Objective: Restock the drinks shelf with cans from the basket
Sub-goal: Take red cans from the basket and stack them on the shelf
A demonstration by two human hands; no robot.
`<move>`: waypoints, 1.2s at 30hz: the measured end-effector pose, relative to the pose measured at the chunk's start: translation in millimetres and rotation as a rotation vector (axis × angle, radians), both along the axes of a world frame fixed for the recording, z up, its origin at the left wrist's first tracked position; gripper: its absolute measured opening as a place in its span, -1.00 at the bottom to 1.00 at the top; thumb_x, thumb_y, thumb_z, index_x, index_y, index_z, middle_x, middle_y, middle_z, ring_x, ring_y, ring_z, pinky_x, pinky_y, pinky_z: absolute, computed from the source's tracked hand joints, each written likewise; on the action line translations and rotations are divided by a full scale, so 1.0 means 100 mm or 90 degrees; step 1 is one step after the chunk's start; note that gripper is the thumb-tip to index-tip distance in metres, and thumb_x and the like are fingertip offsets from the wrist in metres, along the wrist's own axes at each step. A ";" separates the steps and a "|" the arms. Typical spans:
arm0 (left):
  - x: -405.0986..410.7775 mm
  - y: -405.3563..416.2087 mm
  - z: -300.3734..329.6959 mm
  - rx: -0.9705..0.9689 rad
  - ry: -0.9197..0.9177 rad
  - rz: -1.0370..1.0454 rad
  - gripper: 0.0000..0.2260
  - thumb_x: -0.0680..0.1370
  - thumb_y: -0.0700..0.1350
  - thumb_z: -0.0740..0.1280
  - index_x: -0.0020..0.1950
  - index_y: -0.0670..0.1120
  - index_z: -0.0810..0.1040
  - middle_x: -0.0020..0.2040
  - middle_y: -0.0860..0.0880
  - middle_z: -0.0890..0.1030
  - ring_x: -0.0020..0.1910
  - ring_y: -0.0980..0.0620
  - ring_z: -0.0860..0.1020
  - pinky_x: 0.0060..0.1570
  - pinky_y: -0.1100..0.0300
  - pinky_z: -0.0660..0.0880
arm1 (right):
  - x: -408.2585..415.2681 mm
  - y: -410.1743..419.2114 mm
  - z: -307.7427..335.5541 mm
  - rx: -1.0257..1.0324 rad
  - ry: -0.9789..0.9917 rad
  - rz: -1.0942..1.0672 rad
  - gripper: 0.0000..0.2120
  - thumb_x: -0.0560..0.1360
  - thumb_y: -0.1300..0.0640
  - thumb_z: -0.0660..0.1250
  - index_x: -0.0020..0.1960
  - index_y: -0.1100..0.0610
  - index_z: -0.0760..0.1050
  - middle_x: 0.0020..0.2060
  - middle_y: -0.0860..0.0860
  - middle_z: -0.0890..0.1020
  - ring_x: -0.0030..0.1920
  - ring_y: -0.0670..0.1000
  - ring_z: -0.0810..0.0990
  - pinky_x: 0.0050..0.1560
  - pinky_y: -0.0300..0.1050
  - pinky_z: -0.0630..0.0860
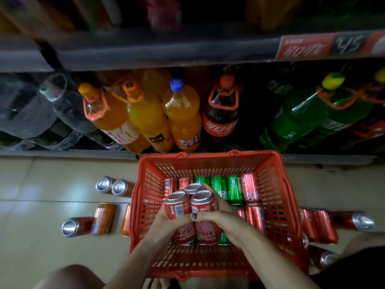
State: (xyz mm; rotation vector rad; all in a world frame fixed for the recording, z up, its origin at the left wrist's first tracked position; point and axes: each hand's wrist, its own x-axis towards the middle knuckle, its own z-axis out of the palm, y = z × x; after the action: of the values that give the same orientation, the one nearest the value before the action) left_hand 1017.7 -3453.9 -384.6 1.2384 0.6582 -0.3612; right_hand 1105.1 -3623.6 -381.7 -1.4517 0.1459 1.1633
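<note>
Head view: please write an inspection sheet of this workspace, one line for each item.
Surface: pale tiled floor.
Job's things: red basket holds red and green cans; three red cans are lifted above it.
Clutter: orange cans lie left of the basket, red cans on the floor lie right.
Grips: left hand and right hand clasp the three cans together.
Cables: nothing seen.
Surroundings: dark shelf with large bottles.

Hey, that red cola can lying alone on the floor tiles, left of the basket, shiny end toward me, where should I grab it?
Wrap a hand around the middle of the red cola can, coming from above. It lies on its side, so the round wall faces up, and the orange can crowds its far end.
</note>
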 end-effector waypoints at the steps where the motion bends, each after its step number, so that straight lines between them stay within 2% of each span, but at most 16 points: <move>1: 0.03 0.01 0.24 0.002 -0.015 0.010 -0.46 0.45 -0.29 0.57 0.41 -0.18 0.53 0.25 -0.24 0.68 0.25 -0.28 0.65 0.24 -0.17 0.60 | 0.05 0.02 0.24 0.008 -0.013 -0.002 0.00 0.23 0.16 0.66 0.51 -0.30 0.27 0.13 -0.30 0.69 0.21 -0.22 0.62 0.26 -0.18 0.50; 3: 0.12 0.06 0.85 0.017 -0.047 0.033 -0.45 0.42 -0.30 0.59 0.39 -0.17 0.54 0.24 -0.23 0.69 0.23 -0.27 0.66 0.24 -0.17 0.60 | 0.15 0.06 0.85 0.040 -0.053 -0.011 0.00 0.27 0.23 0.65 0.52 -0.28 0.26 0.13 -0.32 0.68 0.19 -0.24 0.62 0.26 -0.21 0.51; 5: 0.23 0.10 1.59 0.040 -0.085 0.032 -0.39 0.37 -0.22 0.62 0.38 -0.17 0.53 0.22 -0.25 0.69 0.21 -0.29 0.67 0.22 -0.20 0.61 | 0.24 0.10 1.58 0.081 -0.098 -0.022 0.03 0.25 0.25 0.64 0.56 -0.21 0.25 0.20 -0.24 0.67 0.24 -0.18 0.63 0.34 -0.12 0.52; 10: 0.49 0.12 3.73 0.095 -0.195 0.047 -0.22 0.21 -0.12 0.66 0.40 -0.11 0.49 0.20 -0.17 0.72 0.17 -0.20 0.70 0.06 0.00 0.68 | 0.41 0.06 3.69 0.161 -0.210 -0.049 0.01 0.29 0.40 0.59 0.57 -0.11 0.23 0.20 -0.20 0.69 0.23 -0.15 0.65 0.13 -0.29 0.57; 13: 0.62 0.08 5.10 0.146 -0.279 0.016 -0.22 0.26 -0.14 0.67 0.44 -0.04 0.47 0.26 -0.11 0.70 0.22 -0.13 0.68 0.17 -0.05 0.65 | 0.51 -0.04 5.06 0.197 -0.273 -0.041 0.02 0.33 0.44 0.56 0.61 -0.06 0.18 0.27 -0.15 0.66 0.29 -0.09 0.62 0.18 -0.25 0.57; 16: 0.73 0.02 6.49 0.191 -0.363 0.012 -0.23 0.27 -0.14 0.65 0.44 -0.03 0.47 0.29 -0.07 0.68 0.25 -0.09 0.67 0.18 0.05 0.64 | 0.57 -0.14 6.44 0.237 -0.357 -0.030 -0.02 0.38 0.45 0.54 0.61 -0.05 0.17 0.35 -0.06 0.61 0.35 -0.02 0.59 0.25 -0.14 0.57; 20: 0.76 -0.12 8.17 0.244 -0.484 -0.015 -0.25 0.30 -0.26 0.69 0.42 0.01 0.48 0.26 0.05 0.70 0.22 0.02 0.69 0.10 0.19 0.64 | 0.57 -0.28 8.08 0.285 -0.467 -0.041 -0.05 0.35 0.41 0.56 0.55 -0.13 0.22 0.33 -0.11 0.62 0.33 -0.04 0.60 0.21 -0.14 0.59; 23: 0.79 -0.20 9.23 0.279 -0.587 -0.025 -0.26 0.33 -0.28 0.64 0.45 -0.01 0.46 0.30 0.02 0.68 0.26 0.00 0.67 0.17 0.15 0.63 | 0.58 -0.37 9.13 0.317 -0.569 -0.054 -0.01 0.33 0.35 0.59 0.57 -0.11 0.19 0.36 -0.13 0.59 0.36 -0.06 0.58 0.29 -0.07 0.56; 27: 0.94 -0.29 10.27 0.299 -0.710 -0.032 -0.23 0.28 -0.21 0.63 0.46 -0.05 0.45 0.28 -0.02 0.69 0.26 -0.03 0.67 0.13 0.14 0.64 | 0.68 -0.45 10.20 0.373 -0.657 -0.068 0.01 0.32 0.33 0.53 0.62 -0.04 0.13 0.38 -0.07 0.58 0.37 -0.01 0.58 0.31 0.00 0.55; 29: 1.02 -0.35 10.69 0.305 -0.758 -0.040 -0.24 0.29 -0.23 0.63 0.46 -0.07 0.44 0.25 -0.01 0.71 0.23 -0.01 0.69 0.11 0.16 0.64 | 0.77 -0.49 10.63 0.390 -0.696 -0.079 -0.01 0.30 0.35 0.51 0.62 -0.01 0.16 0.32 -0.07 0.63 0.30 -0.01 0.62 0.20 -0.08 0.60; 31: 1.16 -0.39 11.04 0.301 -0.795 -0.030 -0.35 0.36 -0.22 0.57 0.42 -0.10 0.47 0.22 -0.02 0.72 0.20 0.01 0.70 0.09 0.17 0.63 | 0.86 -0.53 11.01 0.405 -0.721 -0.102 -0.01 0.28 0.35 0.52 0.61 0.01 0.20 0.26 -0.07 0.67 0.22 -0.05 0.67 0.08 -0.20 0.61; 34: 1.41 -0.40 11.44 0.319 -0.831 -0.048 -0.31 0.40 -0.15 0.62 0.48 -0.17 0.43 0.27 -0.12 0.69 0.26 -0.11 0.67 0.21 -0.05 0.62 | 1.00 -0.58 11.47 0.426 -0.753 -0.110 -0.06 0.29 0.35 0.53 0.58 0.03 0.25 0.27 0.02 0.66 0.21 0.00 0.68 0.07 -0.15 0.62; 36: 1.57 -0.41 11.69 0.326 -0.845 -0.048 -0.33 0.41 -0.16 0.61 0.47 -0.18 0.44 0.26 -0.14 0.69 0.25 -0.14 0.67 0.23 -0.10 0.61 | 1.12 -0.60 11.71 0.430 -0.774 -0.117 -0.19 0.28 0.36 0.55 0.47 0.07 0.38 0.20 0.06 0.69 0.17 0.05 0.70 0.07 -0.09 0.64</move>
State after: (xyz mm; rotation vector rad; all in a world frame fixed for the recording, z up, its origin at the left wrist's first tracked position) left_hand 1174.2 -3495.0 784.0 1.6510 -0.4818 0.6105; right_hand 1216.9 -3683.6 789.7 -1.2505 -0.8559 0.0052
